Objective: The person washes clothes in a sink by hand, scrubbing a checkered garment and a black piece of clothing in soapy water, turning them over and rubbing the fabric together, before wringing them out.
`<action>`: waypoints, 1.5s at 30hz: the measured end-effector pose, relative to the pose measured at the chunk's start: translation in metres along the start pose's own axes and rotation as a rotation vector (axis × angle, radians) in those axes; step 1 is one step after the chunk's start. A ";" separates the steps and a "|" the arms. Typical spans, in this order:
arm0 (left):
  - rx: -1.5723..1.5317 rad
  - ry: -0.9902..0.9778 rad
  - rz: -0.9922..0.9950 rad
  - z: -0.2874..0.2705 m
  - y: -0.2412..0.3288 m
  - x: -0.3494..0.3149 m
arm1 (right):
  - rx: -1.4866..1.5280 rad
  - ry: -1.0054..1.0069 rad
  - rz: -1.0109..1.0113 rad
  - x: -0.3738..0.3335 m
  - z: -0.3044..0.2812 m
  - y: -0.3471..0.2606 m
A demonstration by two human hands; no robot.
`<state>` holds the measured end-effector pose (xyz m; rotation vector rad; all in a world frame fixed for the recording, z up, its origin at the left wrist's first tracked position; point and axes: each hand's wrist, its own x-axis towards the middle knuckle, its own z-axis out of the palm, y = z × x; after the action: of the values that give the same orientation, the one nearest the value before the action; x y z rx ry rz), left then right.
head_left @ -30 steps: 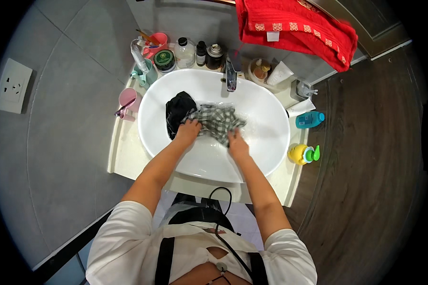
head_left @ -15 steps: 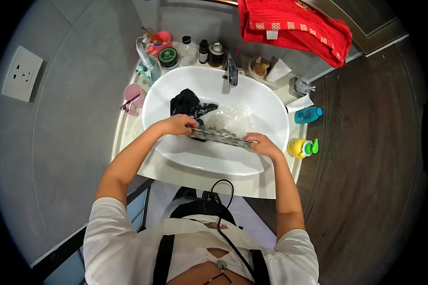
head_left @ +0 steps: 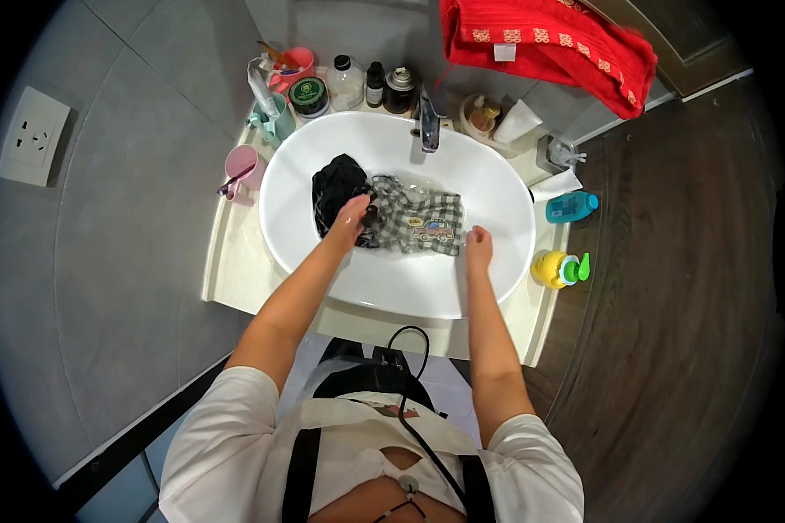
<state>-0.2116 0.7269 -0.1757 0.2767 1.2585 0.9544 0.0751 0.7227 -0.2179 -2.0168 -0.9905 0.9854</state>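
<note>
A grey-and-white checked garment (head_left: pixel 416 215) with a vehicle picture on it lies spread in the water of the white washbasin (head_left: pixel 392 292). Against its left side is a bunched black cloth (head_left: pixel 336 187). My left hand (head_left: pixel 351 218) rests where the two cloths meet, fingers stretched and wet; part of the fabric there is hidden by it. Just beyond the checked garment's right edge, my right hand (head_left: pixel 478 248) hangs over the basin with curled fingers, and nothing shows in it. A thin strip of white basin separates that hand from the cloth.
The chrome faucet (head_left: pixel 427 126) stands at the basin's back rim. Bottles, a green-lidded jar (head_left: pixel 309 96) and cups, including a pink one (head_left: pixel 246 166), line the back and left. At right are a blue bottle (head_left: pixel 572 207) and a yellow pump bottle (head_left: pixel 558 269). A red towel (head_left: pixel 549 52) hangs behind.
The checked garment, held up edge-on between both hands before, now lies flat in the water. My left hand has shifted right and up; my right hand has come away from its edge.
</note>
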 end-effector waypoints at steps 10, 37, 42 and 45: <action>0.244 -0.063 -0.214 0.009 -0.038 -0.008 | -0.234 -0.149 -0.196 -0.033 0.059 -0.030; -0.204 -0.049 -0.088 -0.015 -0.024 -0.025 | -0.591 -0.521 -0.511 -0.067 0.025 -0.098; -0.267 -0.112 -0.141 -0.001 -0.009 -0.030 | -0.252 -0.746 -0.358 -0.116 0.010 -0.185; -0.405 -0.297 -0.157 0.017 0.011 -0.052 | 0.066 -0.836 -0.292 -0.129 -0.010 -0.207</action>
<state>-0.2014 0.7009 -0.1273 -0.0009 0.7828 0.9685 -0.0403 0.7117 -0.0036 -1.3256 -1.5877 1.7034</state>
